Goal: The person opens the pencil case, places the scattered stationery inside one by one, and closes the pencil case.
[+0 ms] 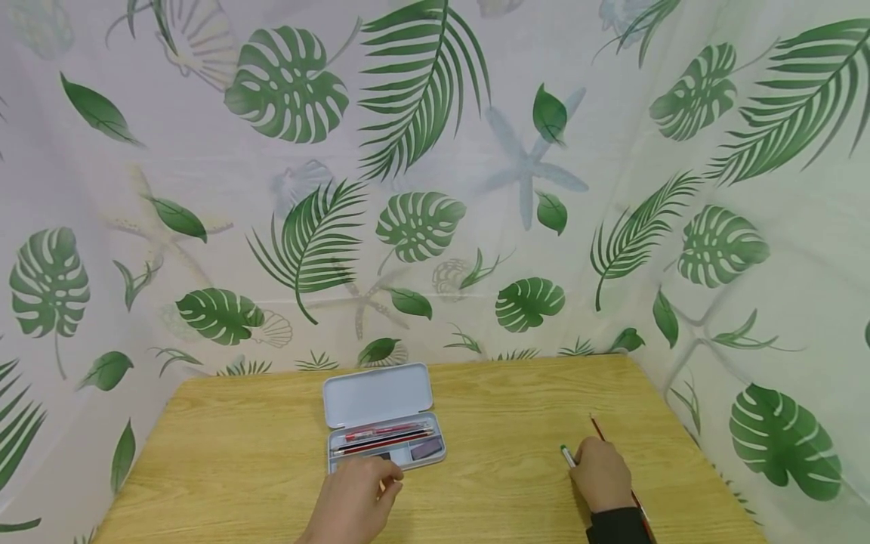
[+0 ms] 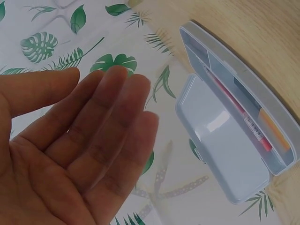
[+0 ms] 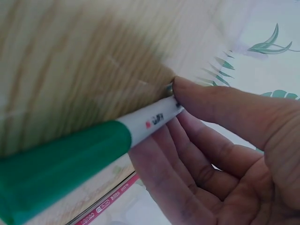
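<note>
My right hand [image 1: 601,474], at the right of the table, pinches a green-and-white marker [image 3: 154,123] between thumb and fingers. In the head view, the marker's green end points away from me. A dark red pencil [image 1: 597,428] lies beside and partly behind this hand, its middle hidden. My left hand [image 1: 356,499] hovers at the near edge of an open light-blue pencil case [image 1: 377,397] and hides part of it. Its fingers are loosely bent with nothing in them, as the left wrist view shows.
Inside the case lie a red pen [image 1: 363,435], pencils [image 1: 387,443] and a purple-grey eraser [image 1: 427,450]. The case's lid leans back towards the rear edge of the wooden table [image 1: 503,423]. A leaf-printed curtain [image 1: 462,249] surrounds the back and sides.
</note>
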{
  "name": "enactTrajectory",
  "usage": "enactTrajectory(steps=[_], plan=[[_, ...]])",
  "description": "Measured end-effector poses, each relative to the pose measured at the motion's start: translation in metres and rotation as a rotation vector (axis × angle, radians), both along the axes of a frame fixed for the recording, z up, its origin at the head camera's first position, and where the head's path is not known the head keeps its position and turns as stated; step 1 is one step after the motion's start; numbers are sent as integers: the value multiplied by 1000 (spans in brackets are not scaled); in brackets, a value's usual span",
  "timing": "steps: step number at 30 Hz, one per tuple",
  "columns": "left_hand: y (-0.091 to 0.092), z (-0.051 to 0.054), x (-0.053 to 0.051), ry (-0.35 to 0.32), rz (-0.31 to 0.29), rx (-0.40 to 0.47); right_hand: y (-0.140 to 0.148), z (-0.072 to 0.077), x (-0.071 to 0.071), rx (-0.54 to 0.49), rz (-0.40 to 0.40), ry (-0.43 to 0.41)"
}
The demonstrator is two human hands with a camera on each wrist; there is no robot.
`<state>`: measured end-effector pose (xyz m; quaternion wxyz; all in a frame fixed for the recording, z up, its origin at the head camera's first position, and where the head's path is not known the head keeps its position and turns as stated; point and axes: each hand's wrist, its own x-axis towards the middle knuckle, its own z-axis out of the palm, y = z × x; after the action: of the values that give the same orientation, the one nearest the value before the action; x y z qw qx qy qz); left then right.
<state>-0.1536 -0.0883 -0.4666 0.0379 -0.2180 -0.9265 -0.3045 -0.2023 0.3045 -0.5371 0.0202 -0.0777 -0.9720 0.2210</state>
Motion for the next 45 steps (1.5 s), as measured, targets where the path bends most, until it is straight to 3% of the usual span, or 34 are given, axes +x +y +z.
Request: enactTrajectory(steps=[10,16,21,24,29,32,37,45], plan=[[-1,0,0,-8,10,0,1,4,0,-15,9,-13],[-1,0,1,-5,17,-3,-4,25,3,-50,26,23],[-1,-2,-2,-12,-26,41,-13,46,6,-109,32,78],[-1,-3,-3,-40,-49,71,-21,58,8,-209,8,82],[1,-5,-6,-141,-63,100,-41,74,17,-451,-37,91],[2,-6,-6,-161,-68,102,-55,79,25,-571,-52,106],[8,-9,-5,-153,-83,112,-79,77,33,-722,-41,129],[20,-16,-4,-170,-130,160,-117,61,40,-993,-59,91]])
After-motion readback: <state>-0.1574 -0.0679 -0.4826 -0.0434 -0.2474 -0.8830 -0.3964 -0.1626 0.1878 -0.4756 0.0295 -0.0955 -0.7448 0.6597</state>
